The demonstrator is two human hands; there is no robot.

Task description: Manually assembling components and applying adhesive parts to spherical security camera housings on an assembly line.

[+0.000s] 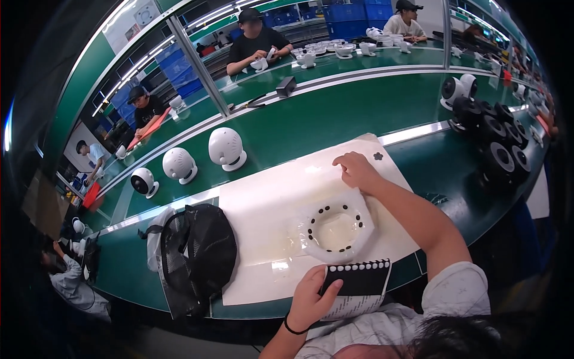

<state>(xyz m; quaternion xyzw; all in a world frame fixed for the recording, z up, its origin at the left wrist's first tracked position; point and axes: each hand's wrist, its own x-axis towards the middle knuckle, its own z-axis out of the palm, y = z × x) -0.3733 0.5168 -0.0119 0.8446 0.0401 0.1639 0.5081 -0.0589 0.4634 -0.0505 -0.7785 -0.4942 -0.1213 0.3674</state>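
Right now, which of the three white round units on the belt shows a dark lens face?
The leftmost white unit: its dark round front shows. The middle unit and right unit show only white shells.

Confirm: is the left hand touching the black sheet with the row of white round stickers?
Touching. The head view shows the left hand gripping the black sheet with white round stickers, its thumb lying across the sheet's left edge.

I am counting three white round units (226, 148) along the bench's far-left edge, one white ring (336, 230), one black sticker sheet (357, 278), one black mesh cap (200, 248).
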